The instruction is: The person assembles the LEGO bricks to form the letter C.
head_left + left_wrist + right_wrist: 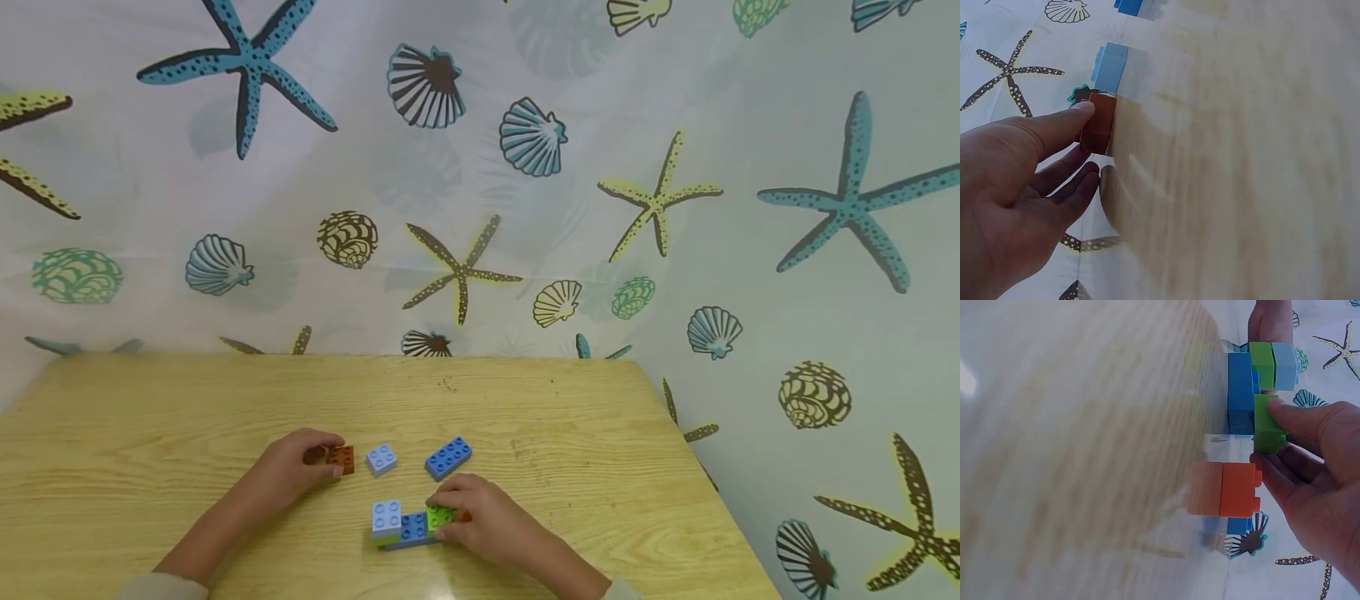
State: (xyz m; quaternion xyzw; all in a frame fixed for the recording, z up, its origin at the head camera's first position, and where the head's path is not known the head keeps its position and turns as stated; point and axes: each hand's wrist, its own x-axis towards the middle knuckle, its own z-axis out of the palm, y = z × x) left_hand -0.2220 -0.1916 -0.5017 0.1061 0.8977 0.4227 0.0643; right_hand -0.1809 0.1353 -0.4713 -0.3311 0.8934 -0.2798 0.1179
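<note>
My left hand (294, 467) pinches a reddish-brown brick (342, 459) between thumb and fingers, low at the table; the left wrist view shows the thumb on that brick (1099, 124). My right hand (483, 515) pinches a lime green brick (1266, 424) against one end of a long blue brick (1240, 394), partly overhanging it. On the blue brick's other end a second green brick (1262, 365) carries a light blue brick (386, 517). Close to the right fingers stands an orange brick (1238, 489), mostly hidden by the hand in the head view.
Between the hands, farther back, lie a loose light blue brick (381, 459) and a loose blue brick (448, 457). The wooden table (600, 442) ends at a hanging sheet (480, 183) printed with shells and starfish, behind and to the right.
</note>
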